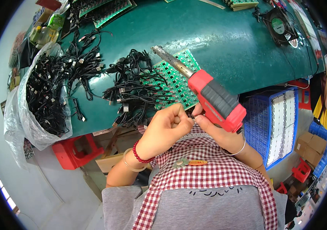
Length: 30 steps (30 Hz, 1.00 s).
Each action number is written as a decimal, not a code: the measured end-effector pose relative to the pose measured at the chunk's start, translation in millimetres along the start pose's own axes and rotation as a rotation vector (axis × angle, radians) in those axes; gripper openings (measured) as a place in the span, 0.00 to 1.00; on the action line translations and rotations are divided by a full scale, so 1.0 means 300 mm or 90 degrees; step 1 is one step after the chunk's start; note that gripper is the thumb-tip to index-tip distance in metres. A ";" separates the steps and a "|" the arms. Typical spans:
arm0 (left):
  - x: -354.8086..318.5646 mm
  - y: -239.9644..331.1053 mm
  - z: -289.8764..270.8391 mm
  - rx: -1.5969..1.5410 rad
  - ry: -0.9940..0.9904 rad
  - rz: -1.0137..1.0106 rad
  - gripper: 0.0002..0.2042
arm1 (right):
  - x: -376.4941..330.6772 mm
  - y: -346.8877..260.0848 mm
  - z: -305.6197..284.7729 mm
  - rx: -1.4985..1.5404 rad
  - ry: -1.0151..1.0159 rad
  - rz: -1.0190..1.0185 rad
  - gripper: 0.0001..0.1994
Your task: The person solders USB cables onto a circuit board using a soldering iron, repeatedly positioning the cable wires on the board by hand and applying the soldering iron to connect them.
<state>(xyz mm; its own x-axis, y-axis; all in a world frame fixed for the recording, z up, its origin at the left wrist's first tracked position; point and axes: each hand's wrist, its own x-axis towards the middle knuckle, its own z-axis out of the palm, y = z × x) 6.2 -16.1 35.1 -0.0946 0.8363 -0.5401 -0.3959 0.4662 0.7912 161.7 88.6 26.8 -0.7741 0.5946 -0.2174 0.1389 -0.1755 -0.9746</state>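
Observation:
My right hand (221,135) is closed around a red and black soldering gun (217,99), whose body hides most of the fingers. Its long, darkened metal barrel points up and left over the green circuit board panel (188,94). Just in front of the apron, my left hand (164,128) is closed, thumb against curled fingers. The fingertips of both hands meet there at something tiny that I cannot make out. Beside my left hand, a bundle of black cables (134,88) with metal plugs lies partly over the board panel, some ends along its rows.
A clear plastic bag (22,103) full of black cables sits at the table's left edge, loose cables (85,57) beside it. Farther back are stacked circuit boards (242,4) and a black fan (280,25). A red stool (77,151) and blue crate (261,119) stand below.

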 end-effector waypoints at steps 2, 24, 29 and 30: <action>0.005 -0.012 0.000 0.030 -0.003 0.008 0.09 | -0.001 0.017 -0.005 -0.040 0.011 -0.032 0.22; -0.018 -0.055 0.016 0.122 0.073 0.121 0.05 | -0.012 0.018 0.015 0.290 0.047 0.102 0.14; -0.015 -0.078 0.016 0.206 0.097 0.200 0.04 | -0.022 0.008 0.013 0.073 0.062 0.073 0.06; -0.011 -0.080 0.018 0.205 0.094 0.199 0.04 | -0.021 0.029 0.020 0.130 0.060 0.076 0.07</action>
<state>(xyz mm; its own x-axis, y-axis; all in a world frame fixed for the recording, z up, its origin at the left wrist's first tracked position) 21.1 -28.5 19.6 -0.3032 0.9115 -0.2780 -0.0271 0.2834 0.9586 164.0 78.6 20.1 -0.6976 0.6290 -0.3429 0.0900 -0.3979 -0.9130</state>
